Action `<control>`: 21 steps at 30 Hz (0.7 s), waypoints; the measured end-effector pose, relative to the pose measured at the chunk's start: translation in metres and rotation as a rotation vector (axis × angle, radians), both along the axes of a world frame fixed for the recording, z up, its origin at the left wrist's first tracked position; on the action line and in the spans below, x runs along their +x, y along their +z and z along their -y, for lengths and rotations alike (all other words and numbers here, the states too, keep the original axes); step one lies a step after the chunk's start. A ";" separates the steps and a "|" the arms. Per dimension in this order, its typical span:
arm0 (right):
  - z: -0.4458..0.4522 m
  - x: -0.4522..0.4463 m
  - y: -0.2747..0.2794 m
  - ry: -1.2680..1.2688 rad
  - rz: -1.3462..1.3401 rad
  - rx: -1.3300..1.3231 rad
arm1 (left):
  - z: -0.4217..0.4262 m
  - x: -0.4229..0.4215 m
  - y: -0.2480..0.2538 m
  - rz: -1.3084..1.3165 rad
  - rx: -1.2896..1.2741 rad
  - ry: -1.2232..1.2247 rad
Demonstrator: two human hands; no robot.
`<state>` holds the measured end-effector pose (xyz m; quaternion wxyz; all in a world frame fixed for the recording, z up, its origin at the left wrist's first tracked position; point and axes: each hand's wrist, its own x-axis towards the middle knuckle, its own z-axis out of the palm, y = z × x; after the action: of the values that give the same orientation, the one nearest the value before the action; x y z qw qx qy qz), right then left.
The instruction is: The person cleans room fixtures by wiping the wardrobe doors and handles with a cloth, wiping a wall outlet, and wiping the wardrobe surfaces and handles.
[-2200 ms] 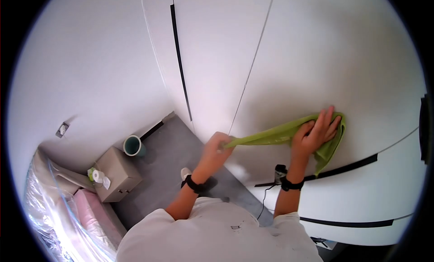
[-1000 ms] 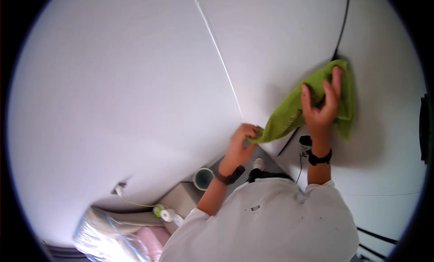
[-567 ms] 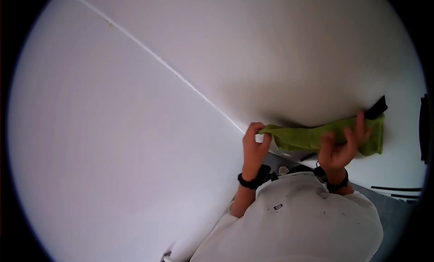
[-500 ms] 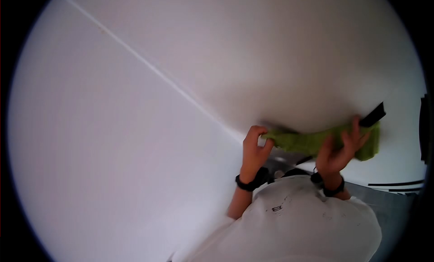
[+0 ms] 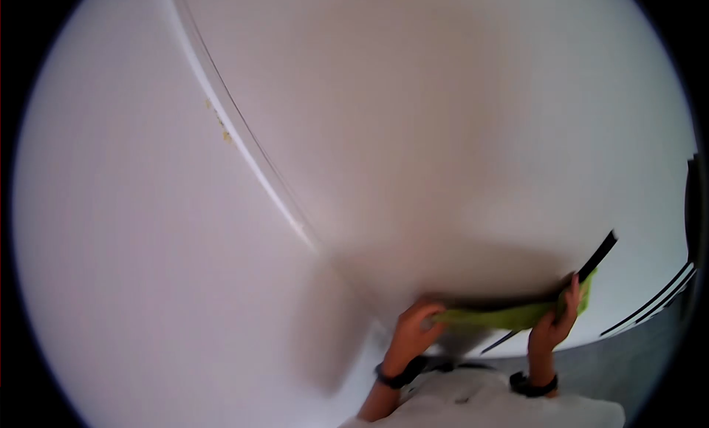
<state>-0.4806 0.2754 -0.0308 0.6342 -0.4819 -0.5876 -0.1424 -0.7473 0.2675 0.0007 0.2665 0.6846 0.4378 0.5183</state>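
A green cloth (image 5: 502, 319) is stretched in a long strip between my two hands, close to the white wall. My left hand (image 5: 415, 332) has its fingers curled around the left end of the cloth, partly blurred. Near the other end, my right hand (image 5: 555, 324) holds the cloth with its fingers reaching up along it, and a green flap sticks out beyond them. A black strip (image 5: 600, 252) slants up past my right fingertips. Whether it joins the thin dark strip below the cloth is hidden.
A white seam (image 5: 251, 151) runs diagonally between two pale surfaces, with yellowish marks (image 5: 226, 135) on it. Dark parallel lines (image 5: 650, 301) curve at the right edge, above a grey floor (image 5: 605, 365).
My view has tilted up, so hands and cloth sit lower in the picture. The cloth looks narrower, and my right fingers, spread before, are closer together.
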 end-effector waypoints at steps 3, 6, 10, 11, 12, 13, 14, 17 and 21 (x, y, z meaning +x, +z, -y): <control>0.013 0.031 0.021 0.031 -0.107 0.077 | -0.006 0.027 -0.018 0.085 0.132 0.008; -0.014 -0.012 0.020 0.062 0.197 0.304 | -0.007 -0.002 -0.005 0.712 -0.355 0.054; -0.031 -0.042 0.046 0.005 0.174 0.161 | -0.004 0.000 0.019 0.871 -0.024 0.162; -0.032 -0.045 0.047 0.017 0.193 0.144 | -0.002 -0.001 0.018 0.917 -0.042 0.163; -0.035 -0.048 0.047 0.031 0.222 0.149 | 0.000 -0.005 0.017 0.883 0.030 0.174; -0.023 -0.082 0.047 0.028 0.213 0.127 | 0.013 -0.035 0.015 0.823 0.095 0.187; -0.019 -0.092 0.051 0.036 0.207 0.090 | 0.020 -0.040 0.016 0.836 0.058 0.214; -0.010 -0.112 0.055 0.165 0.205 0.010 | 0.029 -0.047 0.012 0.716 0.094 0.262; -0.022 -0.113 0.057 0.224 0.328 0.121 | 0.018 -0.061 0.004 0.049 0.234 0.417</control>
<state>-0.5935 0.2974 0.0259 0.5698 -0.3450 -0.7231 -0.1827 -0.8080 0.2492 0.0050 0.0832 0.5929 0.4999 0.6258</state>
